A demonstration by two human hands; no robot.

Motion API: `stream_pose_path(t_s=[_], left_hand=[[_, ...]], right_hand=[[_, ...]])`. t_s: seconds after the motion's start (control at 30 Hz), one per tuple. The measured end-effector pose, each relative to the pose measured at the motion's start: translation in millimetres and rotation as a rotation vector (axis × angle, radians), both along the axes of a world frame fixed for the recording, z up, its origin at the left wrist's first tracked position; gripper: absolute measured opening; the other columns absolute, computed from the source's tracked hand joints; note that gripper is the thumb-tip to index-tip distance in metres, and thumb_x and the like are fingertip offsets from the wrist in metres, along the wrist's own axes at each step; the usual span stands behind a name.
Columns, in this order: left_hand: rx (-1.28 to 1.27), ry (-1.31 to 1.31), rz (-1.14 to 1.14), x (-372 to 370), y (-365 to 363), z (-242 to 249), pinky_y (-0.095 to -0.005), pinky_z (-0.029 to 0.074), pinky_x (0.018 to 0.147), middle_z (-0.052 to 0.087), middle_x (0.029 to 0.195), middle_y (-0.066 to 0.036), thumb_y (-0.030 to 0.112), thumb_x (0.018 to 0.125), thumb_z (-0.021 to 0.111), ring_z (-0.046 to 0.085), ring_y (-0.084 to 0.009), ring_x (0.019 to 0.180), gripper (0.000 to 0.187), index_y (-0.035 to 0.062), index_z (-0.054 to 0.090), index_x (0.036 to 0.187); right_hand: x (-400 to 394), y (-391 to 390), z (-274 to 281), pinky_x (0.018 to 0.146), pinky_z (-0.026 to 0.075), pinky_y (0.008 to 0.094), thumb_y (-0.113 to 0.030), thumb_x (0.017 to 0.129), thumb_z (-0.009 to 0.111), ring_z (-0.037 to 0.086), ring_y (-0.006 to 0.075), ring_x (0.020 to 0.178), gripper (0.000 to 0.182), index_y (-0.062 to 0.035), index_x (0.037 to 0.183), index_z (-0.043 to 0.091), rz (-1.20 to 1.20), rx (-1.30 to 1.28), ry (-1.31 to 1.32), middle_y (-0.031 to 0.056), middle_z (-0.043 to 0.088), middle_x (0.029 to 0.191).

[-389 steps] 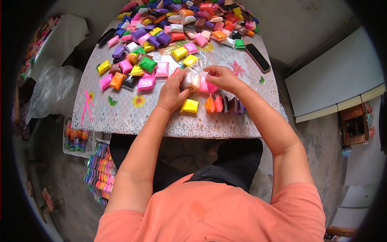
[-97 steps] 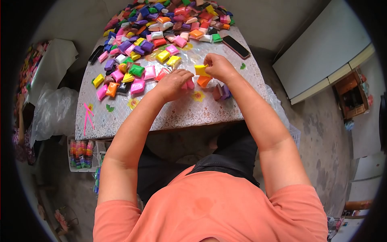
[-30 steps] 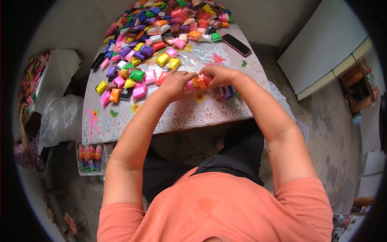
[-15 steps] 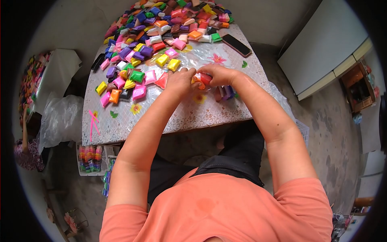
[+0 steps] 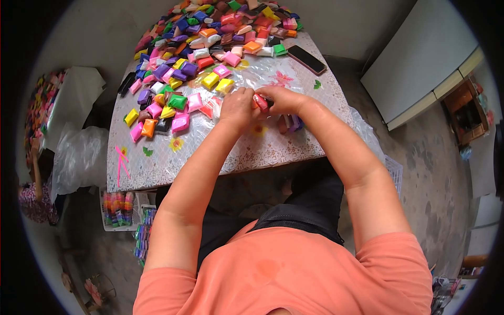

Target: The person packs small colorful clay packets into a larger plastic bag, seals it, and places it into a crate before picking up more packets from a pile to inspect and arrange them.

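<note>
My left hand [image 5: 239,107] and my right hand [image 5: 281,98] meet over the table near its front. Between them is a red packet [image 5: 260,102], partly hidden by the fingers, with both hands closed on it. Beside my right wrist, a small purple and brown group of packets [image 5: 290,124] rests on the cloth. A red-orange packet [image 5: 208,109] lies left of my left hand. Further left are a pink packet [image 5: 194,102] and a green packet [image 5: 177,101]. Two yellow packets, one of them here [image 5: 224,86], lie just beyond my left hand.
A large heap of coloured packets [image 5: 210,31] covers the back of the patterned table [image 5: 247,155]. A phone [image 5: 306,60] lies at the right edge. Pink strips [image 5: 122,167] lie front left. Below stands a white basket [image 5: 121,227]. Another person [image 5: 37,202] is at the far left.
The red packet between my hands has turned, and the orange seen beside it is now mostly hidden. My left hand has shifted slightly right. The other person's arm has moved a little.
</note>
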State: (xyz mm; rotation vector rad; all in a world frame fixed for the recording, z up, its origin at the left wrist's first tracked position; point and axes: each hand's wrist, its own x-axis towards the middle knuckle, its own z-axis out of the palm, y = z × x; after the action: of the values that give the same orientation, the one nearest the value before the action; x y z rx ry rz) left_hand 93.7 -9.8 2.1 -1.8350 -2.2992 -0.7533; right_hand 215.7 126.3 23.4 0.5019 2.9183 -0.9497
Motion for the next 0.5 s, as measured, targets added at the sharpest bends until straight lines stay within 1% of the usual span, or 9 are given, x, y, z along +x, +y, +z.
stream_pose_path(t_s=[0.03,0.13,0.23,0.33,0.43,0.5], left_hand=[[0.034,0.0,-0.004,-1,-1,-1,-0.0442,0.05,0.084,0.063,0.1,-0.016,0.023,0.074,0.07,0.062,-0.0367,0.095,0.032,0.0055,0.062,0.1],[-0.032,0.012,-0.011,-4,1,-5,-0.0445,0.049,0.085,0.061,0.103,-0.016,0.022,0.074,0.07,0.061,-0.0363,0.097,0.033,0.0058,0.062,0.102],[-0.077,0.016,-0.019,-6,3,-7,-0.0443,0.049,0.087,0.062,0.106,-0.015,0.025,0.076,0.071,0.061,-0.036,0.1,0.038,0.0072,0.062,0.108],[-0.046,0.027,-0.04,-5,1,-7,-0.0443,0.049,0.088,0.062,0.109,-0.014,0.035,0.076,0.074,0.061,-0.0355,0.101,0.049,0.0097,0.061,0.116],[-0.124,0.025,-0.03,2,-3,4,-0.0453,0.045,0.091,0.062,0.111,-0.01,0.041,0.081,0.071,0.061,-0.0277,0.106,0.052,0.0133,0.059,0.123],[-0.182,0.013,-0.023,2,-1,7,-0.0455,0.045,0.091,0.062,0.112,-0.009,0.041,0.081,0.07,0.061,-0.028,0.106,0.05,0.0151,0.06,0.123]], right_hand=[[2,1,2,0.096,0.047,0.0354,-0.005,0.072,0.07,0.061,0.0288,0.113,0.06,-0.0091,0.13,0.056,-0.005,-0.029,-0.036,0.017,0.064,0.12],[6,6,7,0.099,0.046,0.0358,-0.001,0.072,0.068,0.057,0.0299,0.119,0.067,-0.0094,0.136,0.052,0.013,0.075,-0.066,0.0183,0.06,0.127],[3,14,-8,0.099,0.046,0.0369,-0.001,0.074,0.065,0.058,0.0316,0.119,0.062,-0.0079,0.135,0.054,-0.074,0.156,-0.075,0.0197,0.061,0.126],[1,13,-12,0.095,0.049,0.0394,0.002,0.08,0.056,0.061,0.034,0.114,0.05,-0.0083,0.129,0.059,-0.125,0.18,0.02,0.0211,0.063,0.121],[-7,6,-10,0.093,0.05,0.0396,0.0,0.079,0.058,0.062,0.0333,0.112,0.049,-0.0078,0.127,0.06,-0.215,0.133,-0.009,0.0205,0.064,0.119],[-6,1,-6,0.091,0.051,0.0387,-0.001,0.077,0.061,0.064,0.0322,0.109,0.049,-0.0074,0.126,0.061,-0.201,0.052,-0.02,0.0198,0.066,0.117]])
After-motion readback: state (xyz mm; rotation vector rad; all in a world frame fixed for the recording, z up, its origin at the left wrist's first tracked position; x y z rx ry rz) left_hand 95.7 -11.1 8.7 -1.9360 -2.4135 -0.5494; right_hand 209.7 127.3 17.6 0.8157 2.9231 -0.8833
